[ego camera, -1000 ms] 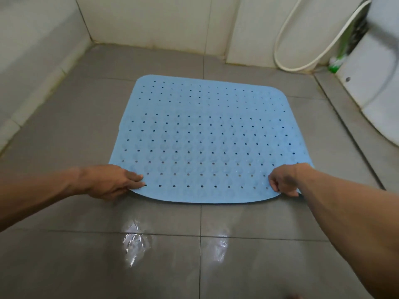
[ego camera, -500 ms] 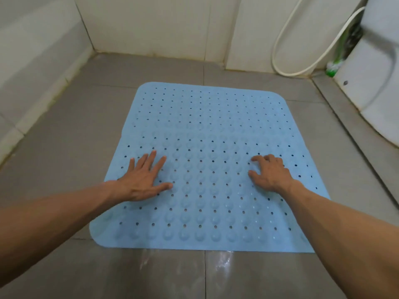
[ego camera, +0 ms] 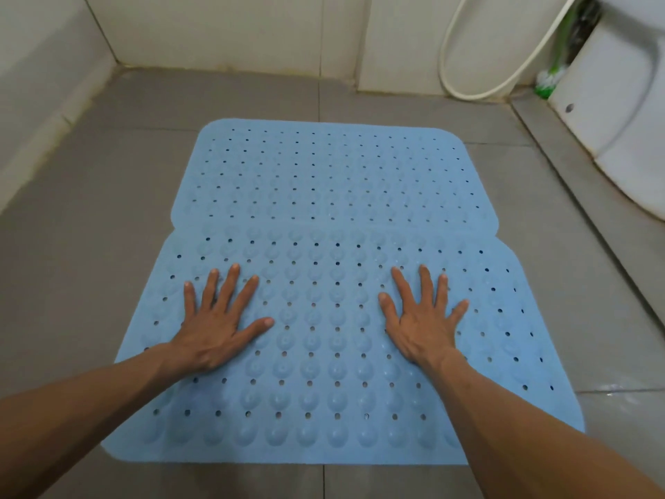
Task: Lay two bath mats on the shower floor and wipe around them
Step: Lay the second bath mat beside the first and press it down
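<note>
Left hand (ego camera: 216, 327) flat, palm down, fingers spread on near blue mat (ego camera: 324, 354), arm straight. Right hand (ego camera: 424, 322) same, splayed flat. Near mat by the floor's (ego camera: 90, 228) near edge, overlapping far mat (ego camera: 331, 174) toward back wall.

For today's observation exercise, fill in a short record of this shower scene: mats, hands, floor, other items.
mats: near blue mat and far blue mat, end to end on the floor
left hand: flat on near mat, fingers spread
right hand: flat on near mat, fingers spread
floor: grey tiles
other: white hose, toilet
</note>
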`<state>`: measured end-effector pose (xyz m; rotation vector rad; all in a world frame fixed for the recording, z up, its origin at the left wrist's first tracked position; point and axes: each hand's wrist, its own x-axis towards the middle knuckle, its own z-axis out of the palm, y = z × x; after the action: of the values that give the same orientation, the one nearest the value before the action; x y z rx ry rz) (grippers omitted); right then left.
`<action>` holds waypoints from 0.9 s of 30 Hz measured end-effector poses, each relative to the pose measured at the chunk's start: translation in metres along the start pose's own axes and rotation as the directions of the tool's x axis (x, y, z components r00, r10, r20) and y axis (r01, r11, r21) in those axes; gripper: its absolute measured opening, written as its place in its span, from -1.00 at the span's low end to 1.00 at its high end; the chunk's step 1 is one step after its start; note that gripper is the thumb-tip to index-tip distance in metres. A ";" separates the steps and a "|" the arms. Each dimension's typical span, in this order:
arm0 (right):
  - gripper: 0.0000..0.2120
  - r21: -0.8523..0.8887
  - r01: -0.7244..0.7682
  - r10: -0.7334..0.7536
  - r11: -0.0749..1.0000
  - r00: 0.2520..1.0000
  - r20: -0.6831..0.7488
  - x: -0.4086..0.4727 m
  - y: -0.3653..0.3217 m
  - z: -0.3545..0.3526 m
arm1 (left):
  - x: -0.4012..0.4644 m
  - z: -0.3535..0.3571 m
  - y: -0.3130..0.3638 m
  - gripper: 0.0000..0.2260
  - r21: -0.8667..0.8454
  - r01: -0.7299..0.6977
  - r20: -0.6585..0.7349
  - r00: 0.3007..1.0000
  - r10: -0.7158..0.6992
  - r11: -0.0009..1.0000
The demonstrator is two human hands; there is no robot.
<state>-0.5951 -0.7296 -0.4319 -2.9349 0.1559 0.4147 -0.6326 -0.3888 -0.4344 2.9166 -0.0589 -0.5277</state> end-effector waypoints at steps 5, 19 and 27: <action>-0.40 -0.020 0.015 -0.016 1.000 1.000 -0.025 -0.025 0.012 0.009 | -0.035 0.014 0.011 -0.29 -0.005 0.010 -0.001 1.000 -0.010 1.000; -0.42 -0.014 0.027 -0.028 1.000 0.996 -0.086 -0.027 0.013 0.013 | -0.035 0.007 0.013 -0.27 0.000 0.031 0.114 0.993 -0.031 1.000; -0.40 -0.019 0.026 -0.028 0.999 0.997 -0.070 -0.027 0.013 0.009 | -0.031 0.002 0.014 -0.27 0.023 0.040 0.160 0.986 -0.043 0.999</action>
<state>-0.6248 -0.7385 -0.4354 -2.9674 0.1220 0.3105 -0.6628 -0.4010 -0.4225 2.8939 -0.0245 -0.7732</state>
